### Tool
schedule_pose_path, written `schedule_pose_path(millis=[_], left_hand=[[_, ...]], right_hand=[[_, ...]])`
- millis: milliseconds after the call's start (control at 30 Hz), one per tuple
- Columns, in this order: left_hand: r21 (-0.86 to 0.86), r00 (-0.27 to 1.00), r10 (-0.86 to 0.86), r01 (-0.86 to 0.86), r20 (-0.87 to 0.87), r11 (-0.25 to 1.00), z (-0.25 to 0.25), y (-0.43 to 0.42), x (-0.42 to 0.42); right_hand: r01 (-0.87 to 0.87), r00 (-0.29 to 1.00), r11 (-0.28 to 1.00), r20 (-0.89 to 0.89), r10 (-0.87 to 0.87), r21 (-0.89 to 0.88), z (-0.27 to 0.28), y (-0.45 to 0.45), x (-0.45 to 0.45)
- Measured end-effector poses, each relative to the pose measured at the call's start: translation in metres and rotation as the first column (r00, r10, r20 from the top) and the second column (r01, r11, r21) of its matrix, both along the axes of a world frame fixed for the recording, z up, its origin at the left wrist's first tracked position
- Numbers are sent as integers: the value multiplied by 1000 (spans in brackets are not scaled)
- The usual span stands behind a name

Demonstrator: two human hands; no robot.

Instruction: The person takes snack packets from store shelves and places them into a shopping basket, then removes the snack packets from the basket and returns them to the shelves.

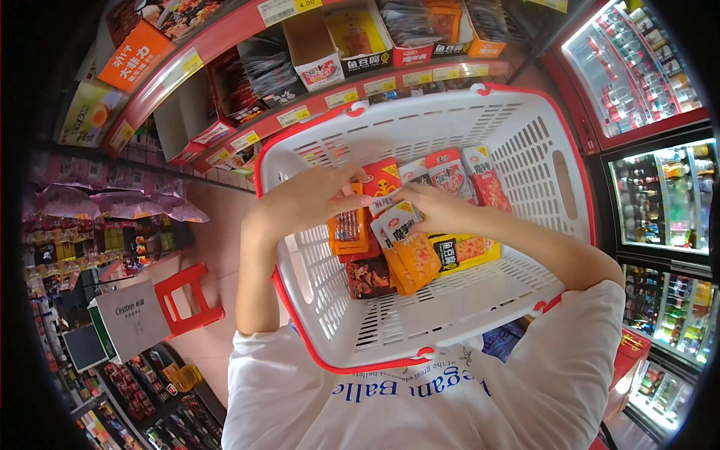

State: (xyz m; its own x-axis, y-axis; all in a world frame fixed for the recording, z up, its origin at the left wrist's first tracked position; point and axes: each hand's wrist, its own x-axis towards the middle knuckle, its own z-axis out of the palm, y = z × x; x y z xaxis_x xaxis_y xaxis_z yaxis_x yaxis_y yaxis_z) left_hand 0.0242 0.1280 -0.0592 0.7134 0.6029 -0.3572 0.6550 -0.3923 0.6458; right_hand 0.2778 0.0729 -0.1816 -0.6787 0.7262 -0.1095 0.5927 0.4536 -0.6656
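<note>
Both of my hands reach into a white plastic shopping basket (517, 295) with a red rim. My right hand (431, 208) is closed on the top of some orange-and-white snack packets (409, 251), which fan out below its fingers. Close by on the left, my left hand (319, 193) has its thumb and fingers apart; its thumb tip is at the packets' upper edge. Just beyond my fingers lies a red packet (383, 177) with a yellow cartoon figure. Orange packets (349, 232) sit under my left hand, beside a dark red packet (371, 277) and a yellow packet (469, 253).
Red-and-white packets (450, 176) lie at the basket's far side. Beyond the rim, a store shelf (330, 105) holds open snack boxes. Lit drink coolers (664, 195) line the right. A red plastic stool (191, 300) stands on the floor at left.
</note>
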Motion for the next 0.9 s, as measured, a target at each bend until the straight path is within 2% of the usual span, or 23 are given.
schedule_pose_path(millis=[67, 200, 267, 300, 367, 500, 700, 733, 833, 900], left_hand=[[3, 1000, -1, 1, 1, 1000, -2, -1, -1], [-21, 998, 10, -9, 64, 1000, -1, 0, -2], [-31, 999, 18, -16, 46, 999, 0, -2, -2], [-43, 999, 32, -31, 31, 999, 0, -2, -2], [-33, 999, 21, -20, 24, 999, -1, -2, -2], [-8, 1000, 10, -10, 14, 1000, -1, -2, -1], [-52, 1000, 25, -25, -9, 998, 1, -3, 0], [-41, 1000, 15, -16, -17, 999, 2, -3, 0], [-71, 999, 25, -28, -44, 997, 6, -4, 3], [-65, 999, 24, -22, 45, 998, 1, -2, 3]], right_hand=[[76, 997, 975, 17, -74, -207, 1, 1, -4], [66, 992, 980, -96, -84, -185, -22, -2, 0], [16, 982, 1000, -189, -20, -24, -22, -5, -2], [19, 981, 1000, -193, -23, -23, -17, -3, -2], [11, 1000, 924, -10, -16, -382, -4, 5, -2], [44, 994, 910, -69, -79, -412, 1, -6, -6], [153, 935, 636, -97, -341, -756, -1, -40, -21], [34, 899, 831, -346, -268, -555, -10, -46, -23], [127, 852, 842, -376, -364, -525, -32, -58, -30], [140, 822, 849, -418, -387, -510, -31, -60, -33]])
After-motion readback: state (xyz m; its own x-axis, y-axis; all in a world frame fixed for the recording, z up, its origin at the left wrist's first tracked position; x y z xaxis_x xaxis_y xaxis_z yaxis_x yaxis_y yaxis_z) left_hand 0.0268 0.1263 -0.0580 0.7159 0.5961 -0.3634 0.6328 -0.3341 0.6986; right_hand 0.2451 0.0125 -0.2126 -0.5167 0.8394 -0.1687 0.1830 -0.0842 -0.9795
